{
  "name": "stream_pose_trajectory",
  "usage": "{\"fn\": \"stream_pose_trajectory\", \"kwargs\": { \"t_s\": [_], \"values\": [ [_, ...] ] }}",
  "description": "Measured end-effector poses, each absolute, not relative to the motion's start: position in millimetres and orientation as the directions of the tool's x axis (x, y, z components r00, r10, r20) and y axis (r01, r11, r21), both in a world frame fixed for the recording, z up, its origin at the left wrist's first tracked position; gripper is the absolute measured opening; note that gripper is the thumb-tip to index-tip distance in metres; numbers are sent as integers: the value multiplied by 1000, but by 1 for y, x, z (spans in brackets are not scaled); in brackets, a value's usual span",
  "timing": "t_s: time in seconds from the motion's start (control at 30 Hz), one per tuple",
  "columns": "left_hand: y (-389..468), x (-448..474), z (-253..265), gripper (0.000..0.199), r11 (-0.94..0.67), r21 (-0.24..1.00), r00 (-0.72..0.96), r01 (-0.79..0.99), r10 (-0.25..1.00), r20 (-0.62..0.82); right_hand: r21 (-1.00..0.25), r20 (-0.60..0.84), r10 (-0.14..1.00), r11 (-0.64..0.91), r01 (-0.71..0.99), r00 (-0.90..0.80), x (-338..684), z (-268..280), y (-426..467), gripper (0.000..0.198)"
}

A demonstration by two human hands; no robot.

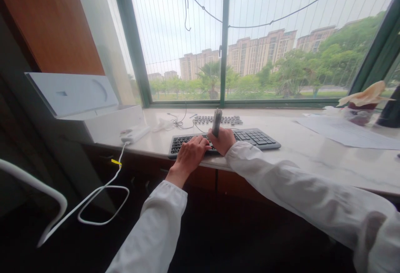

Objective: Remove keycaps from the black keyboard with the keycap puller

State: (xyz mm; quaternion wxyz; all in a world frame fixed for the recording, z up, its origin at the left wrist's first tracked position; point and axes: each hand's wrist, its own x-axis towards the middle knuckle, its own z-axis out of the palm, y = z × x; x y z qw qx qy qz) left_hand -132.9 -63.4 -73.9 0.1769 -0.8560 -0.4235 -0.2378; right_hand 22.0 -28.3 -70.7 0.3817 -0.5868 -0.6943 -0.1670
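Note:
A black keyboard (259,138) lies along the front edge of the white counter. Over its middle, my right hand (223,140) is closed around an upright dark grey stick-like tool (217,122) with a paler, see-through top; its lower end is hidden by the fingers. My left hand (194,151) rests on the keyboard's front part, just left of the right hand. Its fingers are bent and close together, with the tips against the keys, and whatever they pinch is hidden. Behind the keyboard, small grey keycaps (233,119) lie in rows on the counter.
An open white box (118,116) stands at the left. Beside it a white power strip (135,134) trails its cord over the edge. A thin dark cable (179,123) lies near the window. Paper sheets (346,130) and a dark red container (362,110) are at the right.

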Motion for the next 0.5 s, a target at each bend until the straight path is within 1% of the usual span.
{"fn": "stream_pose_trajectory", "kwargs": {
  "t_s": [0.17, 0.23, 0.3, 0.37, 0.43, 0.5],
  "values": [
    [-64, -151, -70, 32, -606, -17, 520, 795, 667, 534, -197, 717, 697, 224, 954, -15, 23, -71, -27, 39],
    [-63, -160, -67, 27, -598, 1, 509, 802, 684, 523, -181, 711, 703, 223, 958, -29, 24, -71, -28, 38],
    [-63, -166, -65, 19, -586, -21, 512, 810, 690, 512, -169, 710, 702, 233, 958, -46, 24, -70, -30, 38],
    [-64, -168, -64, 15, -579, -82, 535, 811, 678, 504, -166, 708, 704, 234, 958, -50, 23, -70, -31, 38],
    [-65, -166, -63, 14, -576, -146, 563, 804, 659, 499, -168, 701, 712, 224, 960, -44, 22, -69, -32, 39],
    [-66, -165, -63, 15, -579, -173, 577, 797, 645, 501, -167, 695, 718, 216, 962, -41, 22, -68, -33, 40]
  ]
}}
